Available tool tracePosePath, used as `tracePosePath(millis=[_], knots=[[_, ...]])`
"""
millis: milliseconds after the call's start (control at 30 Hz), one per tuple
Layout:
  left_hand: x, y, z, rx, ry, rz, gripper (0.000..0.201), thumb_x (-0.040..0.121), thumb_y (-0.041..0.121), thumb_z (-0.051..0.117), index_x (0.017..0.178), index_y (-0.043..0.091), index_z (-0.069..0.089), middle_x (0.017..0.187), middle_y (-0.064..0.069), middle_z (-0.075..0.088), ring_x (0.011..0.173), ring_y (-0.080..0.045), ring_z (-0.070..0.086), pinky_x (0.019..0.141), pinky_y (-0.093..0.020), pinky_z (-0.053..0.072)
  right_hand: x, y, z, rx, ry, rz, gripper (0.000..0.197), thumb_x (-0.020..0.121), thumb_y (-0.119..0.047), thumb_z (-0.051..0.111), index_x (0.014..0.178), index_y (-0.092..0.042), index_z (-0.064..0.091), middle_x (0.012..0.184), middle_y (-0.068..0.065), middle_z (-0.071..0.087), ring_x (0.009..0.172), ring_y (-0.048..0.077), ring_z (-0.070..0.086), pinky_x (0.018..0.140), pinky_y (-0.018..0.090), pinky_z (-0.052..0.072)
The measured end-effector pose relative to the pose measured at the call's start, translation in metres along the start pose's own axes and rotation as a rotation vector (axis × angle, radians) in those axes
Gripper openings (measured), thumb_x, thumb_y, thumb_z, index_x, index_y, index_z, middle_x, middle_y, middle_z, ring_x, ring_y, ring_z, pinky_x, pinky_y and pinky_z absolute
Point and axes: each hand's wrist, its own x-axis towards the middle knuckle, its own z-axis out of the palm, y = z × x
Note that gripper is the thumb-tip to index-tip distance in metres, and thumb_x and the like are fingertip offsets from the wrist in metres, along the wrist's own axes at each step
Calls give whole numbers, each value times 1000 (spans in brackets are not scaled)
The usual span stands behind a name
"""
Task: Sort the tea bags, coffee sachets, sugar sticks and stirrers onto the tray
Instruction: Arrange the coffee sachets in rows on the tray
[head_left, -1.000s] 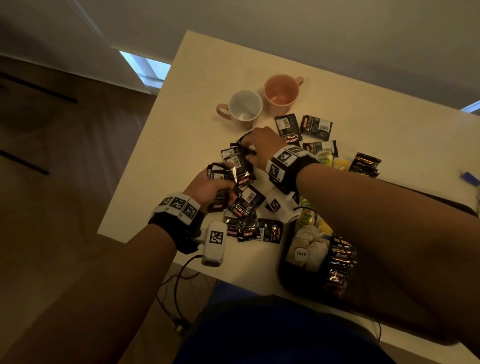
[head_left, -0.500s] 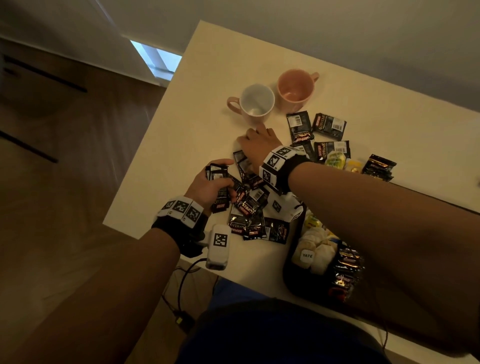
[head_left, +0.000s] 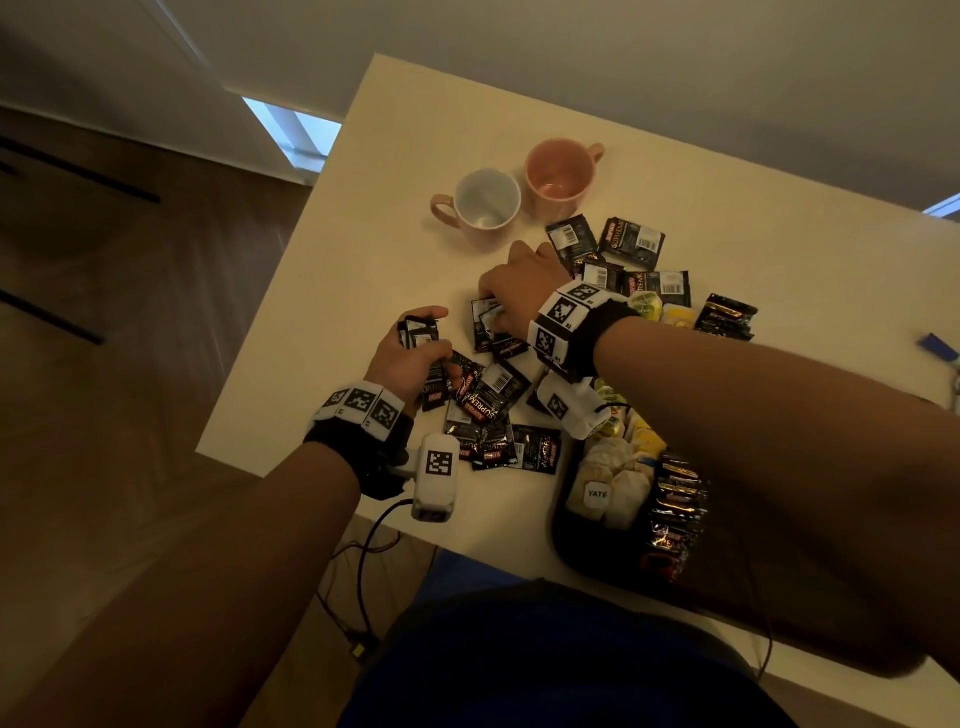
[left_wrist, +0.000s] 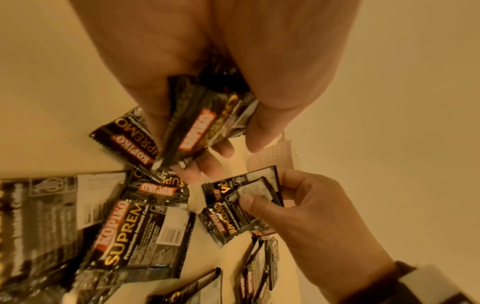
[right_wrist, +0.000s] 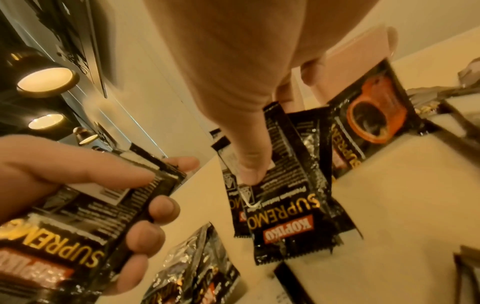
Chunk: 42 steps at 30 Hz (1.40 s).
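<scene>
Black Kopiko coffee sachets (head_left: 493, 400) lie scattered over the middle of the cream table. My left hand (head_left: 415, 353) grips a small stack of sachets (head_left: 418, 332), thumb on top and fingers curled underneath; the same stack (right_wrist: 85, 216) shows in the right wrist view. My right hand (head_left: 511, 291) reaches across and pinches a couple of sachets (head_left: 488, 325) on the table, thumb (right_wrist: 250, 166) pressing down on the sachets (right_wrist: 280, 207). The dark tray (head_left: 566, 525) at the near edge holds tea bags (head_left: 608, 488) and a row of sachets (head_left: 675, 519).
Two pink mugs (head_left: 485, 205) (head_left: 558, 174) stand at the back, just beyond my right hand. More sachets (head_left: 631, 241) and yellow packets (head_left: 647, 306) lie to the right. A blue object (head_left: 937, 345) sits at the far right. The table's left edge is close to my left hand.
My right hand has slid back from near the white mug onto sachets in the middle and pinched them. The left hand still holds its stack in about the same place.
</scene>
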Motion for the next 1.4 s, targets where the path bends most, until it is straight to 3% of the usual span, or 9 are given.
tracePosePath(millis=[200,367,500,567,733,900,1033,1267,1400], knots=[[-3,7,4,71,67,153,28,92,1,60,111,22,63,71,-10,61,60,-24,63,68,-36,58,-14,2,-23,169,150,-37,29,86,-32,67,112,-19,64,112,2,63,113,24,53,99,39,36],[-6,22,-4,2,80,140,22,97,17,62,118,17,64,75,-9,65,73,-24,67,75,-40,60,-33,3,-44,471,133,-88,26,78,-26,79,97,-10,69,93,3,69,86,21,64,76,33,52],[-23,32,-1,-48,-200,8,56,88,54,56,130,17,59,110,-18,71,100,-35,69,78,-45,59,-47,-11,-49,703,24,-213,25,74,-17,83,94,-9,70,90,5,74,79,15,68,73,27,54],[-33,33,2,-134,-369,-84,78,77,61,61,135,9,52,112,-22,68,96,-34,71,71,-43,60,-49,-19,-43,800,45,-227,27,72,-16,84,96,-10,71,88,1,73,78,13,68,72,24,55],[-47,35,-1,-113,-347,-77,26,102,24,45,109,3,60,77,-14,73,65,-23,72,54,-33,59,-48,-35,-26,764,203,-219,48,63,-24,90,107,-16,71,88,-9,62,76,5,58,70,16,47],[-46,19,-23,-49,-237,-151,47,90,30,59,123,-3,61,91,-18,72,70,-25,72,56,-32,57,-40,-33,-9,838,129,-159,47,71,-30,84,113,-21,67,93,-8,66,81,9,66,75,24,56],[-48,4,-36,-256,-99,-165,20,101,10,45,110,6,62,85,-17,70,71,-30,72,66,-41,62,-24,-27,9,599,172,36,28,84,-32,70,106,-13,70,97,-1,69,91,15,66,81,28,54],[-45,-10,-50,-214,127,-73,13,97,10,58,107,3,63,85,-18,69,60,-26,65,58,-36,57,-1,-69,45,212,-55,134,64,80,-65,62,114,-12,54,111,9,57,106,30,52,88,40,45],[-43,-17,-51,-187,134,-41,2,93,8,65,91,6,66,84,-14,68,65,-23,62,60,-34,56,6,-80,61,203,-71,197,50,82,-42,70,117,-12,51,116,9,56,112,31,47,90,41,38]])
